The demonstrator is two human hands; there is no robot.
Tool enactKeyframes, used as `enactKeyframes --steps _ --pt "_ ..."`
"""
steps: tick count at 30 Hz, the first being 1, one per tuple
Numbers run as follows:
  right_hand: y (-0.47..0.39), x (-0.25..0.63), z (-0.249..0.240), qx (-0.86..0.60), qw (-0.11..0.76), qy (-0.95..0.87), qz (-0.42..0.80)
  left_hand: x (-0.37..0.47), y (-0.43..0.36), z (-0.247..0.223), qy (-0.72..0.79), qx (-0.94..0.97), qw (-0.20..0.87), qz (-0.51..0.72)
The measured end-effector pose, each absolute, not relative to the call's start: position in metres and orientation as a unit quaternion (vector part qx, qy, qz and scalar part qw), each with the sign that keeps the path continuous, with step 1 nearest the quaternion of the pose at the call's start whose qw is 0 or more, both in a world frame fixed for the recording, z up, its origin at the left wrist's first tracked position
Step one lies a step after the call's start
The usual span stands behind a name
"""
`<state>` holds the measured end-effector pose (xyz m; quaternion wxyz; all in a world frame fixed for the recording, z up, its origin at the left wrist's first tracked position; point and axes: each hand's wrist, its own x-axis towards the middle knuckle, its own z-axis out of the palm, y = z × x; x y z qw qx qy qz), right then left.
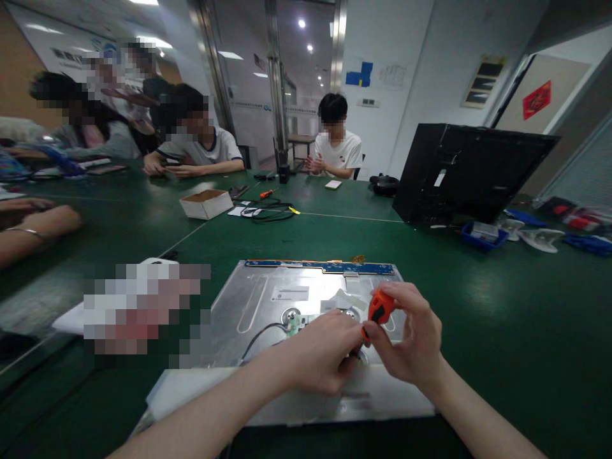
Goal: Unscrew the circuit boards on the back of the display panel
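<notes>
A silver metal display panel lies flat on the green table in front of me. Along its far edge runs a blue circuit strip. A small green circuit board with a black cable sits near the panel's middle, partly behind my left hand. My right hand grips an orange and black screwdriver by its handle, tilted over the panel. My left hand is closed low by the screwdriver's lower end; its fingertips are hidden, so what they hold does not show.
A black monitor housing stands at the right, with a blue tray beside it. Further back are a white box, a black cable and another orange screwdriver. Several people sit around the table; one person's hands rest at left.
</notes>
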<state>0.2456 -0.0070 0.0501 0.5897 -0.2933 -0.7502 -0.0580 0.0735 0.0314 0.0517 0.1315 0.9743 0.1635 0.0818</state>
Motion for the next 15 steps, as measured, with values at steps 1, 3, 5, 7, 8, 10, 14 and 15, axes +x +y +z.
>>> enactKeyframes --steps 1,3,5,7,8,10,14,15 --pt "-0.0068 0.2452 0.0506 -0.294 0.592 -0.747 -0.064 0.0736 0.0316 0.0513 0.162 0.974 0.131 0.083" --pt "-0.0067 0.2443 0.0525 -0.297 0.593 -0.745 -0.077 0.0739 0.0318 0.0509 0.165 0.974 0.131 0.084" --pt "-0.0070 0.2438 0.0546 -0.302 0.586 -0.747 -0.087 0.0741 0.0316 0.0514 0.172 0.973 0.133 0.079" --pt "-0.0074 0.2439 0.0557 -0.300 0.579 -0.753 -0.092 0.0741 0.0314 0.0520 0.176 0.972 0.136 0.072" --pt "-0.0076 0.2442 0.0556 -0.296 0.576 -0.756 -0.090 0.0741 0.0313 0.0521 0.178 0.972 0.139 0.069" --pt "-0.0078 0.2450 0.0545 -0.288 0.575 -0.762 -0.077 0.0738 0.0311 0.0517 0.177 0.971 0.141 0.070" --pt "-0.0081 0.2465 0.0517 -0.281 0.579 -0.763 -0.051 0.0728 0.0311 0.0496 0.171 0.971 0.142 0.086" --pt "-0.0081 0.2466 0.0517 -0.279 0.580 -0.764 -0.048 0.0727 0.0311 0.0493 0.171 0.971 0.142 0.089"
